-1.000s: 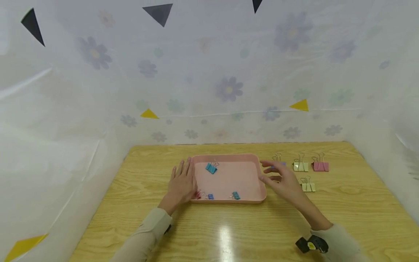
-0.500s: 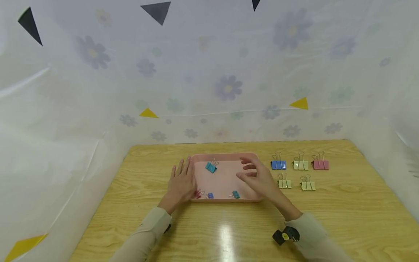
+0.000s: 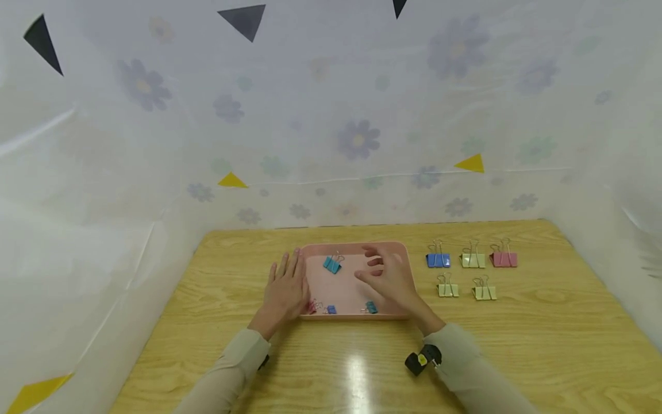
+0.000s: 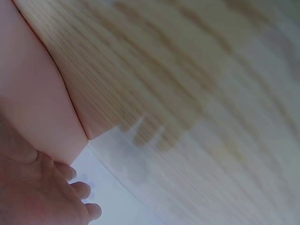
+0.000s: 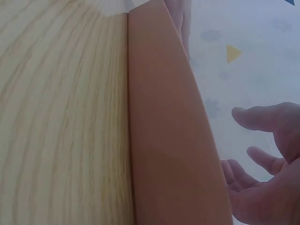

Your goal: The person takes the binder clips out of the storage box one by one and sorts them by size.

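A pink tray (image 3: 343, 315) stands on the wooden table. In it lie a teal binder clip (image 3: 333, 264) near the back, a smaller teal clip (image 3: 371, 307), a small blue clip (image 3: 331, 309) and a red-pink clip (image 3: 311, 307) along the front wall. My left hand (image 3: 284, 294) rests against the tray's left side with straight fingers. Over the tray's right part hovers my right hand (image 3: 390, 280), fingers bent and spread apart from the thumb, nothing between them. The right wrist view shows the same right hand (image 5: 267, 173) beyond the tray's front wall (image 5: 173, 117).
Right of the tray stand larger binder clips: a blue one (image 3: 438, 260), a pale yellow-green one (image 3: 473, 260) and a pink one (image 3: 504, 259) behind, with two pale yellow clips (image 3: 447, 290) in front. A flower-printed sheet (image 3: 357, 195) encloses the table.
My right hand has moved left from the tray's right edge to over the tray. The blue and one pale yellow clip on the table came into full view. My left hand stayed put.
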Demonstrator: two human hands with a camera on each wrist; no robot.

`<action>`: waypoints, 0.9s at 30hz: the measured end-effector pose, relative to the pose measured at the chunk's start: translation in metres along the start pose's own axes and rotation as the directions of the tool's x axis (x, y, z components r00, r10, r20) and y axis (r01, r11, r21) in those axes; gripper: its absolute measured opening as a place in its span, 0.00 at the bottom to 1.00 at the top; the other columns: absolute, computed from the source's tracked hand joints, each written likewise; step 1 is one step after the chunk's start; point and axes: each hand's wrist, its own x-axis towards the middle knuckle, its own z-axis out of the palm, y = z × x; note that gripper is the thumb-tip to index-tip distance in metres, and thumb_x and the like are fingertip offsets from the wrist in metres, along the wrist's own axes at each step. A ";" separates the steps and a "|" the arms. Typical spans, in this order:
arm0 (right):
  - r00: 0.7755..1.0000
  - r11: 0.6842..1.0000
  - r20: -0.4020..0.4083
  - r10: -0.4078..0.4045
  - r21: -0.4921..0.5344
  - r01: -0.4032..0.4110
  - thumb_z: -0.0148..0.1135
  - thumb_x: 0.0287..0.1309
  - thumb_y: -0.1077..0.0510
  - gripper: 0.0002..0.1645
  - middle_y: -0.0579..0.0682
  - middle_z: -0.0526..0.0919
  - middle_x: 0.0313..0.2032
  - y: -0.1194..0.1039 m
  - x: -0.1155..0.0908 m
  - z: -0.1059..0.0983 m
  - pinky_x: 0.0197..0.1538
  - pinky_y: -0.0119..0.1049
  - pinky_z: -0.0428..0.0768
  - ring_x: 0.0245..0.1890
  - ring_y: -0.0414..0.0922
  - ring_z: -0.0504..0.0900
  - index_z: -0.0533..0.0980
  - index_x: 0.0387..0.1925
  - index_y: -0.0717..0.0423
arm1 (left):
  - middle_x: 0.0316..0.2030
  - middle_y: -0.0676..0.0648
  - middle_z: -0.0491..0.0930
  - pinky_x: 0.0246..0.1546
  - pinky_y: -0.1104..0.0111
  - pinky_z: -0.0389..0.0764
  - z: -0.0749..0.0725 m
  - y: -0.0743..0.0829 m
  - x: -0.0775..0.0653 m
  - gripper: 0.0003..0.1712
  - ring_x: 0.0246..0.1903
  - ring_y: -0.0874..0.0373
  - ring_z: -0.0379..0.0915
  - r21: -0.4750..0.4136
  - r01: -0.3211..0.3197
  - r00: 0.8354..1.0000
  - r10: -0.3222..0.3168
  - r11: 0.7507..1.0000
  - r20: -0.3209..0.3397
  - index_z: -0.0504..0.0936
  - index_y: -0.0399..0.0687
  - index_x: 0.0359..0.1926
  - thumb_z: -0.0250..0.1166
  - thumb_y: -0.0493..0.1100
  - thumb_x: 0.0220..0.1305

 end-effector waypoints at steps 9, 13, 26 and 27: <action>0.990 0.991 0.033 0.134 0.022 -0.135 0.74 0.61 0.58 0.41 0.61 0.75 0.61 0.001 0.011 0.022 0.58 0.53 0.80 0.57 0.56 0.78 0.67 0.72 0.53 | 0.81 0.40 0.46 0.75 0.42 0.46 0.004 0.001 -0.001 0.35 0.79 0.39 0.42 -0.023 -0.015 1.000 0.015 1.000 -0.016 0.48 0.37 0.81 0.40 0.47 0.81; 0.983 0.981 0.032 0.179 0.066 -0.181 0.74 0.60 0.59 0.41 0.59 0.76 0.60 0.001 0.018 0.033 0.57 0.52 0.80 0.57 0.55 0.77 0.67 0.72 0.53 | 0.81 0.40 0.46 0.75 0.42 0.47 0.001 -0.001 -0.001 0.35 0.78 0.38 0.43 -0.016 -0.008 1.000 0.007 1.000 -0.029 0.49 0.37 0.81 0.41 0.46 0.81; 0.976 0.976 -0.009 0.219 0.002 -0.219 0.77 0.55 0.60 0.36 0.55 0.80 0.53 0.011 0.038 0.064 0.54 0.49 0.80 0.51 0.52 0.79 0.75 0.65 0.56 | 0.81 0.41 0.44 0.76 0.43 0.46 0.001 -0.002 0.000 0.36 0.79 0.40 0.40 0.014 -0.002 1.000 0.002 1.000 -0.002 0.45 0.39 0.82 0.40 0.48 0.81; 0.979 0.979 -0.013 0.203 -0.011 -0.203 0.77 0.55 0.60 0.35 0.56 0.80 0.53 0.011 0.039 0.065 0.54 0.50 0.81 0.51 0.53 0.80 0.75 0.65 0.57 | 0.81 0.41 0.44 0.76 0.43 0.46 0.002 -0.002 0.000 0.36 0.79 0.40 0.40 0.011 -0.004 1.000 0.004 1.000 -0.002 0.45 0.39 0.82 0.40 0.48 0.81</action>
